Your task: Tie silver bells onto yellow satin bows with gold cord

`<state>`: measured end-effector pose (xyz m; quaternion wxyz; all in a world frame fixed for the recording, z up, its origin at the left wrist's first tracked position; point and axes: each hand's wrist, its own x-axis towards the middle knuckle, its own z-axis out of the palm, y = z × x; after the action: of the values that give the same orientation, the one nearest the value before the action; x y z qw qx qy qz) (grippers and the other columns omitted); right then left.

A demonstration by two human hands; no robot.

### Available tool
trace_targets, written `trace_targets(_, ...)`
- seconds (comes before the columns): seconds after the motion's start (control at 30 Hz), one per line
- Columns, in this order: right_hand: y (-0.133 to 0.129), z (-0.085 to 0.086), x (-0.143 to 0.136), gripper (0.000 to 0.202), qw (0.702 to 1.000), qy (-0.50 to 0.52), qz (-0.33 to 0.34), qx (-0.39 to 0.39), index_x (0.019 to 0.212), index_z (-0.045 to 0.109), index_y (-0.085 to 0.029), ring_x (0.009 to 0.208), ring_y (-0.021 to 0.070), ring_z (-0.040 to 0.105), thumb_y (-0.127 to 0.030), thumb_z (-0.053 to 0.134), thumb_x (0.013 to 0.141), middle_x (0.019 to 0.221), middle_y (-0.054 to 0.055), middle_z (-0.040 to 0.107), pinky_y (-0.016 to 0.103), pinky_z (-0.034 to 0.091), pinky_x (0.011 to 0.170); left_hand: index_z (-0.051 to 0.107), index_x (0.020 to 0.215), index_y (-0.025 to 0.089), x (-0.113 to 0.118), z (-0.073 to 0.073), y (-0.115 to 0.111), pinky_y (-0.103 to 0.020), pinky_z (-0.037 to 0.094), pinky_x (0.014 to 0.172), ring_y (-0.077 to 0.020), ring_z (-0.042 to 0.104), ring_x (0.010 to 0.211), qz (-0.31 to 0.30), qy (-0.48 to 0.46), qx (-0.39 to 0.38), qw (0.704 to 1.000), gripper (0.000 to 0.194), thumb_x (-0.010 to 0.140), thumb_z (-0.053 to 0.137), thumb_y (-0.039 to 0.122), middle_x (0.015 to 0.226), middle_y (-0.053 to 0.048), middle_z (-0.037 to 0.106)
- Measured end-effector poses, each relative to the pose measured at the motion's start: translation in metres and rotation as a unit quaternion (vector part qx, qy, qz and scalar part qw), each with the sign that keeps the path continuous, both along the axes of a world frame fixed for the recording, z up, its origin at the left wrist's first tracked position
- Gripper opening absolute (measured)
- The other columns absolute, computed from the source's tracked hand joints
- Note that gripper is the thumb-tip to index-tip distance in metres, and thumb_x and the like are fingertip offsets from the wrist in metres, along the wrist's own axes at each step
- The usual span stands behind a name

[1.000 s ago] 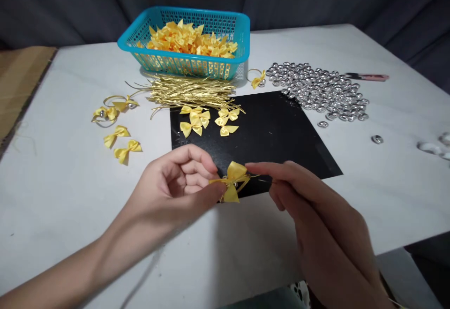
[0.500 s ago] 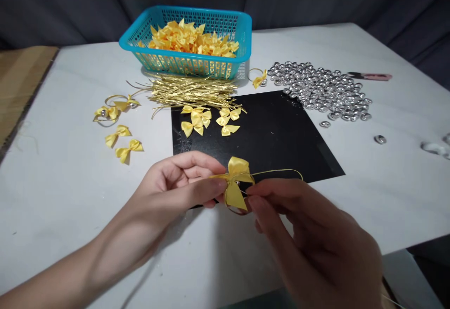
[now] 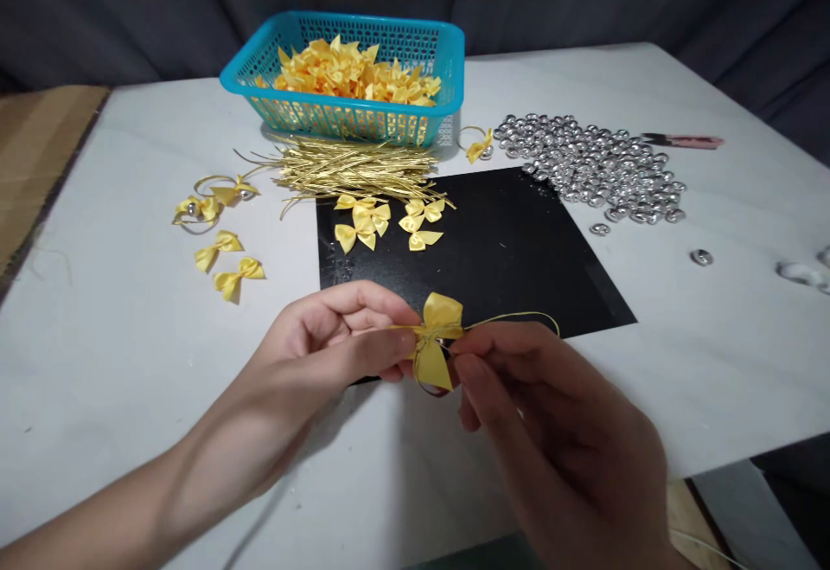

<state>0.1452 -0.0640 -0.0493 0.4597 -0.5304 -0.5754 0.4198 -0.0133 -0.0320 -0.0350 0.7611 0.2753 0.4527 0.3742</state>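
A yellow ribbon bow point(image 3: 433, 367) is pinched between the thumb and fingers of my left hand point(image 3: 337, 341), above the front edge of a black mat point(image 3: 506, 259). My right hand point(image 3: 564, 414) closes its thumb and forefinger on a thin gold cord point(image 3: 512, 316) at the bow's right side. One length of this cord loops out over the right knuckles. Behind the bow shows part of a gold loop, and a small silvery bit glints at its middle. The right hand's lower fingers are curled and partly in shadow.
A blue basket point(image 3: 343, 105) of yellow bows stands at the back, with gold cords point(image 3: 356, 168) before it. Several loose bows point(image 3: 363, 220) lie on the mat. Silver bells point(image 3: 590, 159) and pink-handled snippers point(image 3: 693, 142) are at right; finished-looking bow loops point(image 3: 198, 208) lie left.
My right hand has shifted slightly left, bringing its fingertips closer in to the bow. The bow has turned a little in my left hand's pinch.
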Motion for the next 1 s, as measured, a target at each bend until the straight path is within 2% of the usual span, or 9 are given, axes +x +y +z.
trace_targets(0.27, -0.0001, -0.0001, 0.0001, 0.007, 1.0, 0.005, 0.013, -0.011, 0.082, 0.056, -0.018, 0.054, 0.0046, 0.055, -0.015, 0.052, 0.088, 0.067, -0.001, 0.059, 0.011, 0.046, 0.049, 0.073, 0.068, 0.021, 0.001, 0.0001, 0.0015, -0.006, 0.045, 0.054, -0.0045, 0.059, 0.056, 0.016, 0.013, -0.004, 1.0, 0.005, 0.072, 0.075, 0.018, 0.057, 0.005, 0.064)
trace_targets(1.0, -0.0014, -0.0006, -0.0025, 0.009, 1.0, 0.024, 0.013, -0.013, 0.082, 0.054, -0.019, 0.054, 0.0019, 0.053, -0.012, 0.052, 0.087, 0.063, -0.005, 0.055, 0.007, 0.045, 0.053, 0.071, 0.069, 0.021, 0.0005, -0.0003, 0.0011, -0.006, 0.044, 0.053, -0.0044, 0.056, 0.056, 0.006, 0.025, 0.0, 1.0, 0.005, 0.073, 0.073, 0.019, 0.055, 0.004, 0.062)
